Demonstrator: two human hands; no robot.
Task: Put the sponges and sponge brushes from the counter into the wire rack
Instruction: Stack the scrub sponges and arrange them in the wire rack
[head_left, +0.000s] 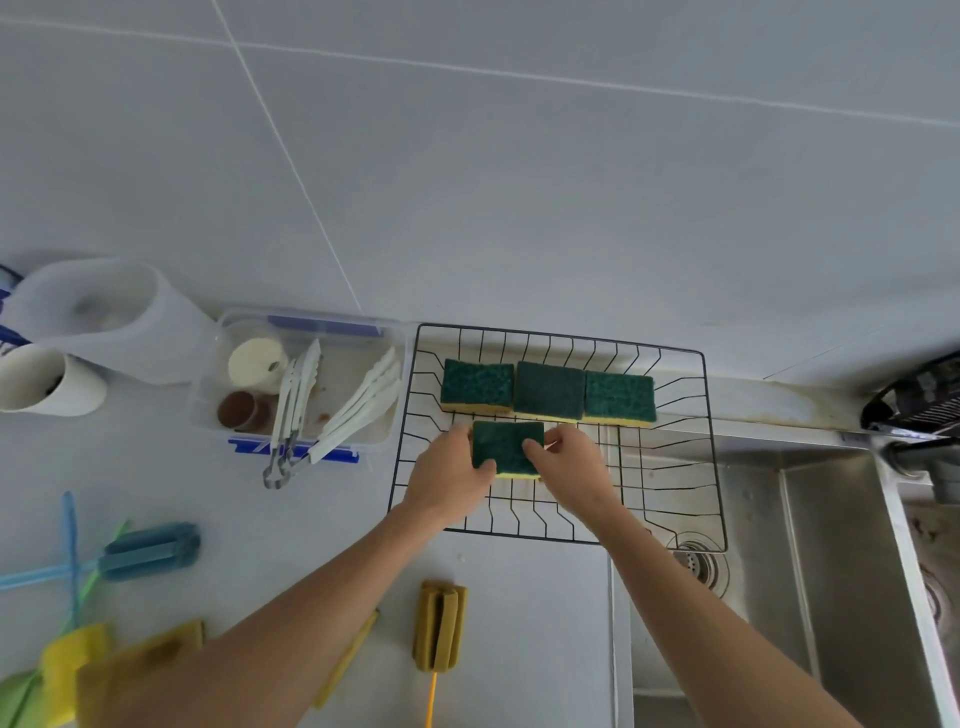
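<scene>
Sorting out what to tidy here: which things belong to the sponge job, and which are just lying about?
Job: wire rack; three sponges in it; a fourth sponge held by left hand and right hand; blue brush; yellow brush; yellow sponges on the counter.

Lying about: plastic box with tongs; cup; sink.

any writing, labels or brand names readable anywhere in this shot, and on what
None can be read.
The sponges in the wire rack, including the sponge held by the left hand and right hand: no print visible.
The clear container with blue clips, the white cup and the sponge brushes on the counter: no lettering visible.
A blue-and-white object at the far left edge: cut off, too blurred to tell.
</scene>
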